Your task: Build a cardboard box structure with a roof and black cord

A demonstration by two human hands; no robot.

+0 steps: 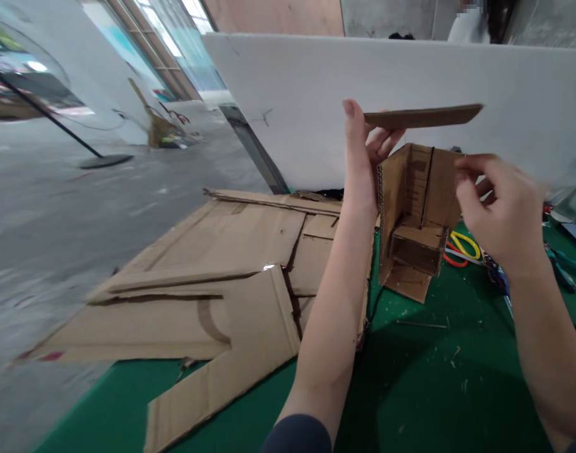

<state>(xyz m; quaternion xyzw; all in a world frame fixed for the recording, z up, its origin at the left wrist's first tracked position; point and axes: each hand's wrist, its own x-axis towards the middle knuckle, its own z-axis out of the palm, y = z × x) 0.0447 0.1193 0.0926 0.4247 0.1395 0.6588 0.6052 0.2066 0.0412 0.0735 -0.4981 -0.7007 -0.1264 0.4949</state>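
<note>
A flat brown cardboard strip [424,117] is held upper right by the left hand [362,146]; the right hand's [505,211] grip cannot be told.

Place: a rough workshop, by the look of it for hand-making things.
Surface [410,390]: a work table covered in green, marked with scraps and specks.
Cardboard sheets [250,239]: large, flat cut pieces spread and overlapping beside the bare green part.
Cardboard box [446,176]: open-fronted, with cut edges and a ledge inside.
Tools: yellow and red looped handles [478,250] and a teal-handled tool [559,267] at the right.
Floor [175,189]: bare grey, concrete-like.
Broom [160,129]: leaning by the wall at the far left.
White panel [363,72]: stands behind the surface; a person [471,28] shows beyond it.
Back wall [387,19]: grey and unpainted.
</note>
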